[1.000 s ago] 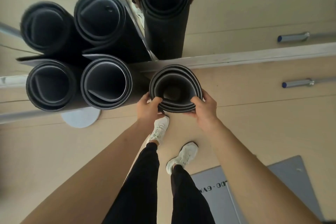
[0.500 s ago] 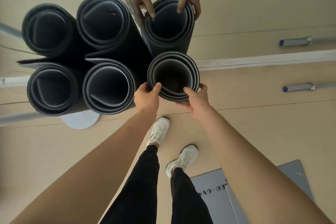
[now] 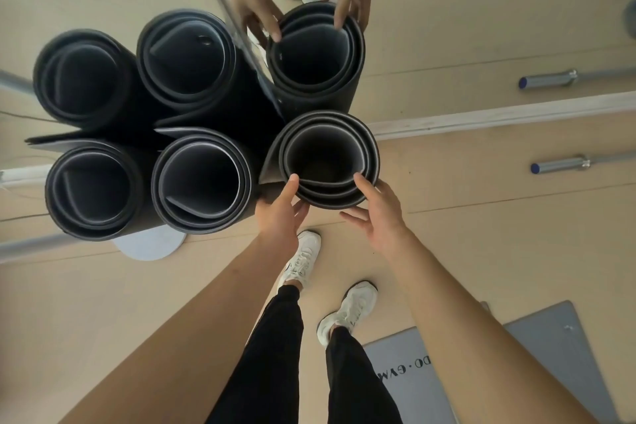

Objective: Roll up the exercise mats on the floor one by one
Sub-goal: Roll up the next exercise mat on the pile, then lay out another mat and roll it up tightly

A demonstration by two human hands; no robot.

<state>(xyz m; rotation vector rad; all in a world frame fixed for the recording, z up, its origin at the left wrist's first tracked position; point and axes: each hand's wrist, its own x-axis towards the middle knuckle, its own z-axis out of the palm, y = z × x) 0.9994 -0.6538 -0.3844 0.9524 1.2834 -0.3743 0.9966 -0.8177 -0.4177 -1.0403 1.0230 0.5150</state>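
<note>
Steadying upright roll (image 3: 328, 158) rim, left hand (image 3: 280, 208) and right hand (image 3: 377, 213) loose, fingertips only; could uncoil or tip once released.

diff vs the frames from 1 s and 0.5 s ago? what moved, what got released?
The rolled mat went away from the person to stand at the mirror beside the two standing rolls. Left hand and right hand have let go of the rim: fingers spread, only a fingertip or two may be touching. Same as before: the two rolls, flat mat, feet.
</note>
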